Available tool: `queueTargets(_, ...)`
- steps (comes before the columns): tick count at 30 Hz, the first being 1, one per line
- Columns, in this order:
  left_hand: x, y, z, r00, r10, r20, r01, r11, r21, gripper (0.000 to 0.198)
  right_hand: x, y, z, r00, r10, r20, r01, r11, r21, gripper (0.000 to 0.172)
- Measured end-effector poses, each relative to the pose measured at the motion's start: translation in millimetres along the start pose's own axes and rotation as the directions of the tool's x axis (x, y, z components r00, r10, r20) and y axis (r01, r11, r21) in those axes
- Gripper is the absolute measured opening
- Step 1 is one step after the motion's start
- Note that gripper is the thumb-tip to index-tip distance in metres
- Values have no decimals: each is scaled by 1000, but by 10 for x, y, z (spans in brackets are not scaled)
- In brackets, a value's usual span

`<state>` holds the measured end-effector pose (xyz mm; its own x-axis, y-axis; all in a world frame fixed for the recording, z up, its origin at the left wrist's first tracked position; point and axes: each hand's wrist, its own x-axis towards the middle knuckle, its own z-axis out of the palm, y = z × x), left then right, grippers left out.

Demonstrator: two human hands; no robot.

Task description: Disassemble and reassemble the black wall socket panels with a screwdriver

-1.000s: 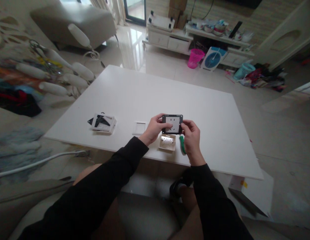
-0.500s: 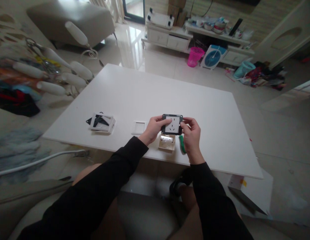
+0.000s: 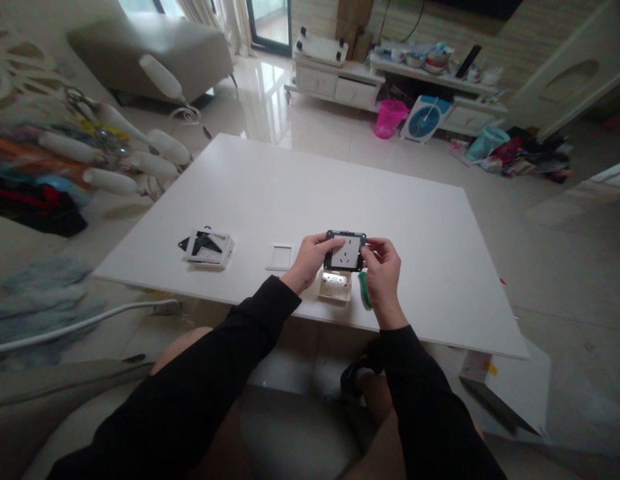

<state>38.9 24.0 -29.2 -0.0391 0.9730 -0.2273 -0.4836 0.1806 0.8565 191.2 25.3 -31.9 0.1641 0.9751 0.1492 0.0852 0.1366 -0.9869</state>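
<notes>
Between my two hands is a wall socket (image 3: 345,255) with a white face and a black mounting frame, held tilted toward me above the table. My left hand (image 3: 310,259) grips its left side, the thumb lying across the white face. The fingers of my right hand (image 3: 383,270) are closed on its right edge. Just below the socket, a cream back box (image 3: 335,288) sits open side up near the table's front edge. A green-handled tool (image 3: 365,289), its kind unclear, lies partly behind my right hand. Left of my hands a white square cover frame (image 3: 281,256) lies flat.
A white table (image 3: 330,187) spreads out before me. On its left side a stack of white frames (image 3: 209,250) holds black parts. A lamp with white shades (image 3: 163,79) stands beyond the left edge. A pink basket (image 3: 390,119) and a fan (image 3: 424,119) are on the floor beyond.
The view has shifted slightly, moving the table and its things a little right and down. Both hands keep the socket in nearly the same hold.
</notes>
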Motion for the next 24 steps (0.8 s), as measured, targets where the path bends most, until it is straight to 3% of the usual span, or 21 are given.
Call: queueTargets(24, 75, -47, -6, 996, -52, -75, 60, 993, 106, 23, 2, 141, 40, 996, 92, -4, -92, 992, -83, 21)
